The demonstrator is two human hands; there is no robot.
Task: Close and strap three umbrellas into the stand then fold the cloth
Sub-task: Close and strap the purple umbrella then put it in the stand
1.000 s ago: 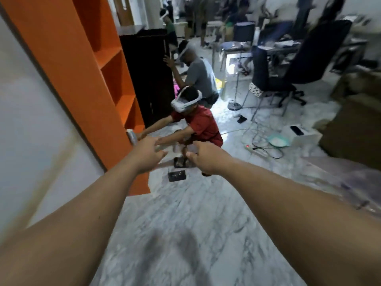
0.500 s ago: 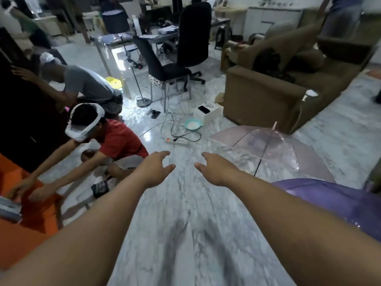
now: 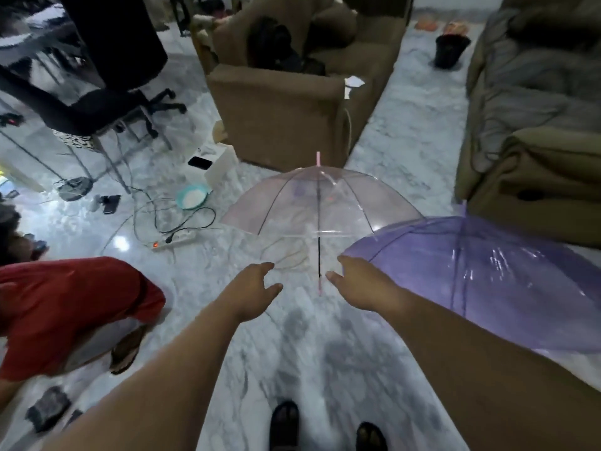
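At the bottom of the view, two dark sandalled feet [image 3: 283,424] stand on the grey marble floor [image 3: 201,307]. Both bare forearms reach forward over it. The left hand [image 3: 252,289] has its grip open, fingers spread and empty, held above the floor. The right hand [image 3: 361,283] is likewise open and holds nothing; its thumb points toward the thin shaft just beside it, not touching as far as can be told.

Between the two hands lies the pink handle [image 3: 320,288] of the clear pink umbrella [image 3: 320,203], which rests open on the floor, canopy spread, its pink tip pointing away toward the armchair. To the right of it, the purple umbrella [image 3: 487,275] is also open on the floor, its canopy edge overlapping the rim of the clear one and passing under the right forearm.

To the left, a crouching person in a red shirt [image 3: 65,304] bends low over the floor. Farther on, a white power strip [image 3: 172,240] with a red light lies among black cables, near a teal bowl [image 3: 192,196] and a white box [image 3: 218,166] with a black phone [image 3: 199,163] on it. Beyond the umbrellas stands a brown armchair [image 3: 286,115]; a brown sofa [image 3: 533,177] with grey cloth [image 3: 533,79] heaped on it runs along the right. A black office chair [image 3: 107,76] stands at far left, and a black bucket [image 3: 451,50] at the far end of the floor.
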